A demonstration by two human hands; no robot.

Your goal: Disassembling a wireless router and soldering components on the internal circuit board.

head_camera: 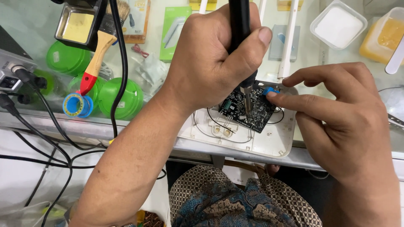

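Note:
My left hand (214, 59) is closed around a black soldering iron (240, 25), held upright with its tip down on a black circuit board (252, 111). The board lies in an open white plastic casing (269, 145) on a glass counter. My right hand (336, 113) reaches in from the right; its index fingertip presses a small blue part (269, 90) at the board's upper right corner. Thin black wires loop from the board across the casing. White antennas (288, 46) stand up behind the casing.
A paintbrush with a wooden and red handle (97, 54), a blue solder spool (76, 105) and green round lids (126, 98) lie at the left. Black cables (120, 63) hang over the counter edge. A white tub (338, 23) and an orange container (385, 35) sit at the back right.

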